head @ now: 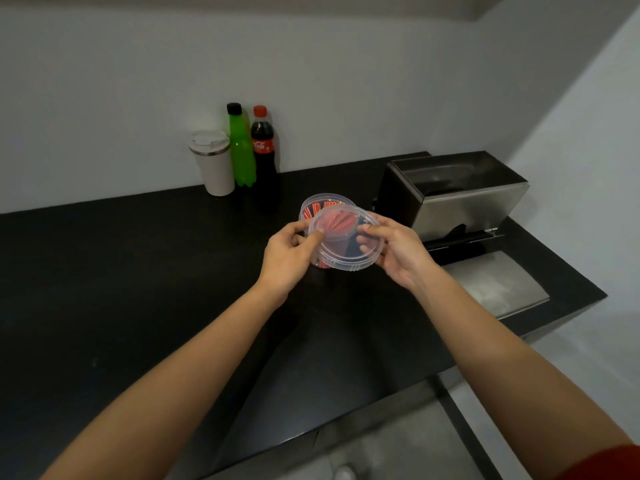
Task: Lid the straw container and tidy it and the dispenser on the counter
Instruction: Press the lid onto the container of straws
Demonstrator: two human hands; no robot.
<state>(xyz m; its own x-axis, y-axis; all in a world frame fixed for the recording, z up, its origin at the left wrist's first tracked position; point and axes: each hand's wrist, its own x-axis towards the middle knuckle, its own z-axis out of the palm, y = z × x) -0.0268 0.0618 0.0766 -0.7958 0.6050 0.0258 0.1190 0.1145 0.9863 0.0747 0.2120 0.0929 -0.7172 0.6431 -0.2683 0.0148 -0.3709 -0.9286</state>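
A clear round container [320,204] filled with red straws stands on the black counter [138,271]. Both of my hands hold its clear plastic lid [346,242], tilted, just in front of and above the container's open rim. My left hand [289,259] pinches the lid's left edge. On the lid's right edge, my right hand [394,251] grips with thumb on top. The steel dispenser [457,195] stands to the right of the container near the wall, its top open and a slot at its front.
A white tumbler [213,162], a green bottle [240,147] and a cola bottle [264,150] stand against the back wall. A flat steel plate [495,285] lies in front of the dispenser. The counter's edge runs along the right and the near side.
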